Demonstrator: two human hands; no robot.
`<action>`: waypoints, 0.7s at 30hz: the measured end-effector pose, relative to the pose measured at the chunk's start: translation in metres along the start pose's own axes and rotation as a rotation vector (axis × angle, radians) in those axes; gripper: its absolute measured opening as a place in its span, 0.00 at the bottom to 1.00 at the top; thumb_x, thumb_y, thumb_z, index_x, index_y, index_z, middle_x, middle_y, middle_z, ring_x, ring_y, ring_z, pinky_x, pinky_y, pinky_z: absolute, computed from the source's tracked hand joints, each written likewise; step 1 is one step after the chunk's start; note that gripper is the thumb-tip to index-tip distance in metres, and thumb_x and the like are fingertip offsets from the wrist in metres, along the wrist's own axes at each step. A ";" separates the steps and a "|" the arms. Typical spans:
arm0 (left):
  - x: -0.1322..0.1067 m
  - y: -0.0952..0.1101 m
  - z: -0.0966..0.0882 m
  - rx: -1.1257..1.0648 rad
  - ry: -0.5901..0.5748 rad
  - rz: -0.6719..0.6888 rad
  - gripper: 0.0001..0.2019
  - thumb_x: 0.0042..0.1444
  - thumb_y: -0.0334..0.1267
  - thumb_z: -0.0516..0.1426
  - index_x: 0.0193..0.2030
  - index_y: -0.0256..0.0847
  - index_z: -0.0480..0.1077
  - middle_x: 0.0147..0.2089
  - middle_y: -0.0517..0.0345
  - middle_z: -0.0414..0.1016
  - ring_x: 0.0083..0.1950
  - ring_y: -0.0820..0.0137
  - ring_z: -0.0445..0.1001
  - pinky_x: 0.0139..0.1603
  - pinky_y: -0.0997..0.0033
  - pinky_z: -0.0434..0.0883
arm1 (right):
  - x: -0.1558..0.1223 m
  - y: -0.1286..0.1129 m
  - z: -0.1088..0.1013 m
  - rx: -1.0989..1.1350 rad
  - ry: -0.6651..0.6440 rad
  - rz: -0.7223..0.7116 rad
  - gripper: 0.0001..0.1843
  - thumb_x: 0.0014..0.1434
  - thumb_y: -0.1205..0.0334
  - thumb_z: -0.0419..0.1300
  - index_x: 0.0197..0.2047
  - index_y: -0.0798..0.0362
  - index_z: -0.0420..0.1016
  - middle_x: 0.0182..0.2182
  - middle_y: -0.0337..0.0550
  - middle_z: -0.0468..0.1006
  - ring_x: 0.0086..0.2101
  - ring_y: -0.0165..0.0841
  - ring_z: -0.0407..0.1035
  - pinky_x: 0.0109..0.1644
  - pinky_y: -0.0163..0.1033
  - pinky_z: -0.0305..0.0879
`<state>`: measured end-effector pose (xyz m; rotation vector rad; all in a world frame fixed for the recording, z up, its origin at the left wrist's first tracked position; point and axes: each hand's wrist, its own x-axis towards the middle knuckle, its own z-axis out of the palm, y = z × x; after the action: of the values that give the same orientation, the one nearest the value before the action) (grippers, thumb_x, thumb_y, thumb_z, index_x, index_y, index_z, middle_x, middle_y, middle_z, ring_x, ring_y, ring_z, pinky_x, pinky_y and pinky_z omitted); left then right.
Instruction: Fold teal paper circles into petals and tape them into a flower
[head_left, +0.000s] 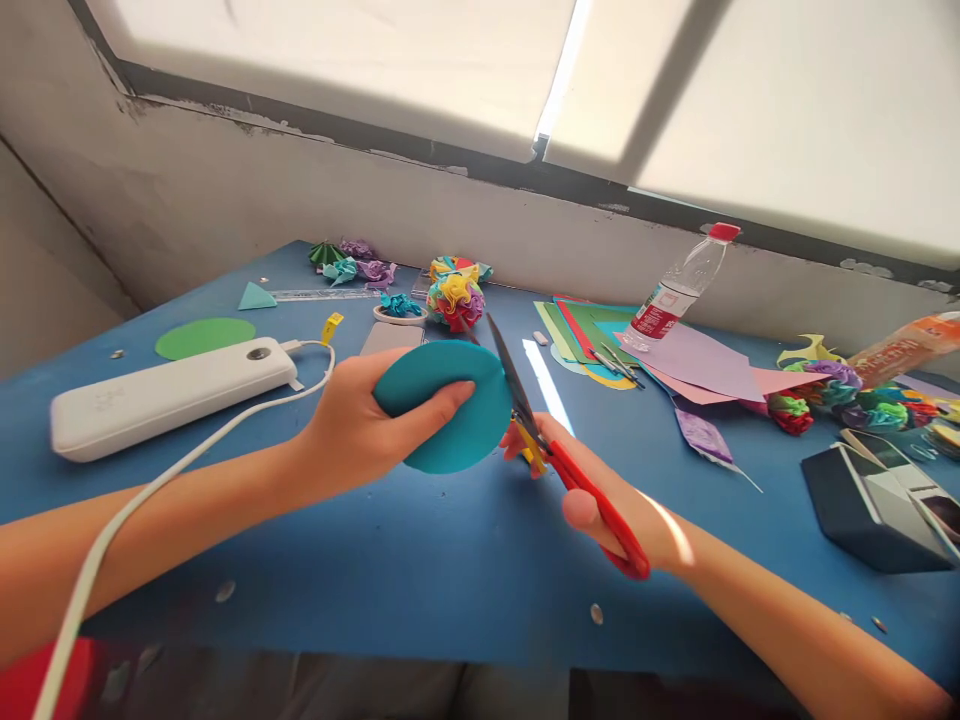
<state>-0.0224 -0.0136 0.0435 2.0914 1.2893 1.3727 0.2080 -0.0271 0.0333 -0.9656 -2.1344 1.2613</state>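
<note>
A round piece of teal paper (457, 440) is pinched in my left hand (375, 410), its thumb lying flat across the front. Red-handled scissors (592, 500) are in my right hand (600, 480), with the thumb through one handle loop. Their dark blades (510, 370) stand apart and point up and away, right at the paper's right edge. The lower blade is partly hidden behind the disc. Past my hands, a phone (390, 338) lies partly covered by the paper, and a multicoloured paper flower ball (456, 300) sits behind it.
At the left, a white power bank (176, 395) has a white cable (225, 425) running over my left forearm. A green paper circle (206, 338) lies beyond. Rightward are a plastic bottle (679, 290), coloured paper sheets (697, 350), crumpled paper flowers (791, 410) and a dark box (870, 505).
</note>
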 end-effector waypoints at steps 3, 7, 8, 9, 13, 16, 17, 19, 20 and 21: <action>-0.002 0.002 0.001 0.014 -0.048 -0.012 0.08 0.51 0.43 0.58 0.26 0.42 0.72 0.22 0.63 0.69 0.22 0.74 0.64 0.20 0.78 0.62 | 0.002 0.002 0.005 0.032 -0.015 -0.022 0.41 0.48 0.24 0.43 0.49 0.50 0.60 0.39 0.47 0.63 0.36 0.36 0.58 0.40 0.43 0.63; -0.005 0.004 0.002 -0.025 -0.109 -0.008 0.09 0.51 0.42 0.58 0.25 0.41 0.72 0.22 0.63 0.69 0.22 0.74 0.64 0.20 0.78 0.63 | 0.001 0.010 0.005 0.106 -0.030 -0.065 0.39 0.50 0.25 0.42 0.51 0.48 0.58 0.36 0.44 0.61 0.31 0.32 0.56 0.32 0.39 0.62; -0.005 0.005 0.003 -0.030 -0.107 -0.009 0.09 0.52 0.42 0.58 0.26 0.41 0.72 0.23 0.63 0.70 0.22 0.74 0.64 0.20 0.78 0.63 | 0.000 0.012 0.004 0.119 -0.042 -0.071 0.39 0.50 0.25 0.42 0.51 0.48 0.58 0.35 0.43 0.60 0.29 0.31 0.54 0.30 0.38 0.61; -0.005 0.005 0.003 -0.028 -0.098 -0.013 0.09 0.52 0.42 0.58 0.27 0.41 0.73 0.23 0.63 0.70 0.22 0.74 0.64 0.20 0.78 0.63 | -0.001 0.013 0.003 0.131 -0.052 -0.076 0.39 0.49 0.25 0.41 0.50 0.48 0.58 0.34 0.42 0.60 0.28 0.30 0.53 0.29 0.38 0.60; -0.005 0.004 0.003 -0.004 -0.062 -0.038 0.10 0.51 0.44 0.58 0.25 0.41 0.72 0.23 0.63 0.70 0.23 0.74 0.65 0.20 0.78 0.63 | -0.003 0.011 0.001 0.159 -0.064 -0.071 0.37 0.50 0.25 0.41 0.47 0.48 0.60 0.32 0.42 0.59 0.29 0.31 0.52 0.31 0.38 0.59; -0.006 0.004 0.003 -0.004 -0.070 -0.045 0.10 0.51 0.45 0.58 0.27 0.41 0.73 0.24 0.62 0.71 0.23 0.74 0.65 0.21 0.78 0.64 | -0.004 0.007 0.001 0.167 -0.066 -0.061 0.36 0.50 0.25 0.42 0.45 0.48 0.61 0.32 0.41 0.59 0.30 0.32 0.53 0.33 0.39 0.60; -0.006 0.004 0.003 -0.003 -0.070 -0.044 0.10 0.51 0.45 0.58 0.28 0.41 0.74 0.24 0.62 0.71 0.23 0.74 0.66 0.21 0.78 0.64 | -0.004 0.007 0.001 0.166 -0.072 -0.057 0.36 0.49 0.25 0.43 0.44 0.48 0.61 0.32 0.41 0.59 0.31 0.32 0.53 0.33 0.39 0.60; -0.007 0.005 0.003 -0.004 -0.067 -0.040 0.10 0.51 0.44 0.58 0.28 0.41 0.74 0.24 0.62 0.71 0.23 0.73 0.66 0.21 0.78 0.65 | -0.004 0.006 0.002 0.162 -0.086 -0.044 0.35 0.49 0.25 0.43 0.42 0.48 0.61 0.32 0.42 0.59 0.31 0.33 0.53 0.33 0.39 0.59; -0.007 0.005 0.003 -0.009 -0.068 -0.044 0.10 0.51 0.44 0.58 0.29 0.41 0.75 0.23 0.62 0.71 0.23 0.73 0.66 0.21 0.78 0.65 | -0.004 0.005 0.002 0.159 -0.090 -0.036 0.36 0.48 0.25 0.43 0.42 0.48 0.61 0.32 0.42 0.59 0.31 0.33 0.52 0.33 0.39 0.59; -0.007 0.006 0.003 -0.020 -0.073 -0.052 0.10 0.51 0.44 0.58 0.30 0.41 0.75 0.24 0.61 0.71 0.24 0.73 0.66 0.21 0.78 0.65 | -0.004 0.005 0.002 0.156 -0.091 -0.029 0.36 0.48 0.24 0.43 0.41 0.48 0.61 0.32 0.42 0.59 0.30 0.33 0.52 0.33 0.39 0.59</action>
<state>-0.0175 -0.0218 0.0416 2.0605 1.2862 1.2707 0.2105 -0.0294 0.0276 -0.8238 -2.0737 1.4581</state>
